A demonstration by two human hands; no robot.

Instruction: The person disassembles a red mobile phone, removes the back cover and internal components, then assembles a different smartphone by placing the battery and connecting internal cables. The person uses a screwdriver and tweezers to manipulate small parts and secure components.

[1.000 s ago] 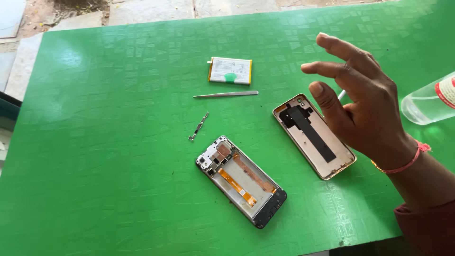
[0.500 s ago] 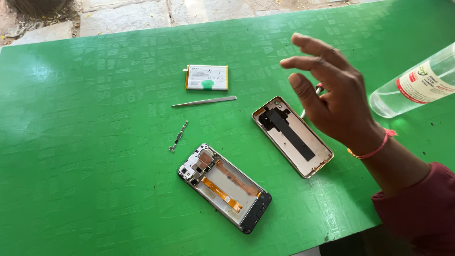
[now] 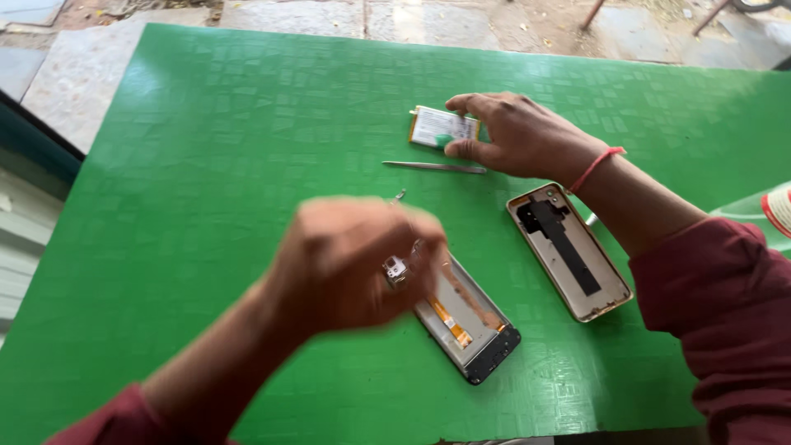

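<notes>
The right hand (image 3: 523, 136) rests near the far edge of the green counter (image 3: 206, 165), fingers narrowed onto the flat phone battery (image 3: 439, 128), thumb on its near edge and fingertips on its far edge; whether the battery has left the surface cannot be told. Just on the near side of it lies a slim metal tool (image 3: 434, 166), apart from the hand. The left hand (image 3: 354, 264) is blurred, held above the upper end of the opened phone body (image 3: 465, 321), which lies toward the near edge with its orange flex strip exposed. The left hand's fingers are curled close together; a small square metal part (image 3: 395, 269) shows at the fingertips, but the blur prevents confirming that it is pinched. The detached back cover (image 3: 568, 251) lies inside-up to the right of the phone body. A clear plastic bottle (image 3: 762, 210) lies at the right edge.

Risks noted: the small part could drop and be lost if the pinch is loose. The battery could be bent or punctured if pressed against the metal tool. The bottle could roll into the open parts if the sleeve nudges it.
</notes>
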